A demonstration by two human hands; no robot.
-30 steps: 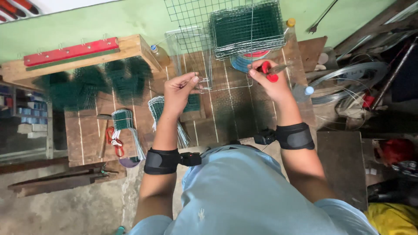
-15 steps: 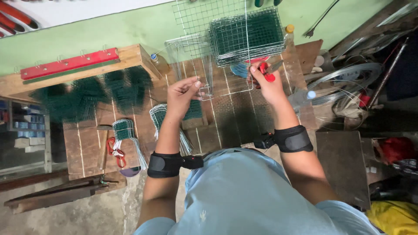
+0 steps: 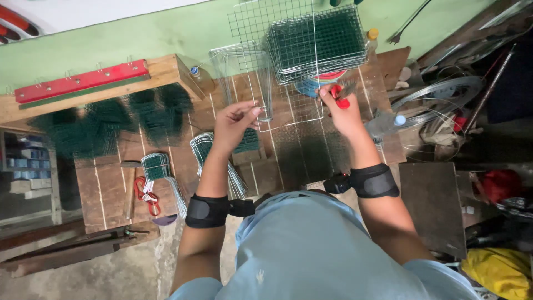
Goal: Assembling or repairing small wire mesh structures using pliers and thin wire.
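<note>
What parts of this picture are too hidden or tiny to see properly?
Head view only:
- Right hand: the red-handled tool is mostly wrapped by the fingers, so its kind is unclear.
- Left hand: whatever it pinches at the wire mesh panel is too small.
- Stack of green mesh: top cut off by the edge.

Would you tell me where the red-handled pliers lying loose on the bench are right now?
In the head view, the red-handled pliers lie at the wooden bench's left end, beside a small bundle of wire pieces, left of the left hand.

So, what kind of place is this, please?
Most likely a small wire-mesh workshop. Green mesh panels are stacked on the wooden workbench, wire coils lie at the side, and the right hand holds red-handled pliers at a wire grid.
</note>
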